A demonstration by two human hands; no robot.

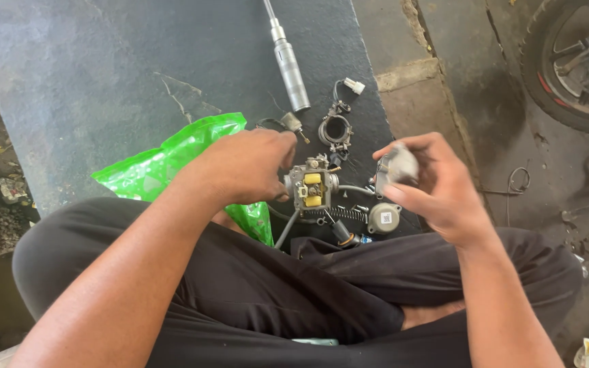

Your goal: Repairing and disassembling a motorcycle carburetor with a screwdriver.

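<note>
My left hand [250, 167] grips a small metal carburetor body [311, 184] with two yellow pieces on its open face, held just above my lap. A thin hose hangs down from it. My right hand [438, 180] is closed around a grey metal bowl-shaped cover [398, 165], a little to the right of the carburetor. Between and below the hands lie a coil spring [342, 213] and a round grey cap [384, 218] on the dark stone slab [103, 75].
A green plastic bag [172, 160] lies under my left wrist. A long silver tool handle [290, 65], a metal clamp ring [336, 129] and a white connector [354, 86] rest on the slab. A motorcycle wheel [567, 61] stands at the top right. My black-trousered legs are crossed below.
</note>
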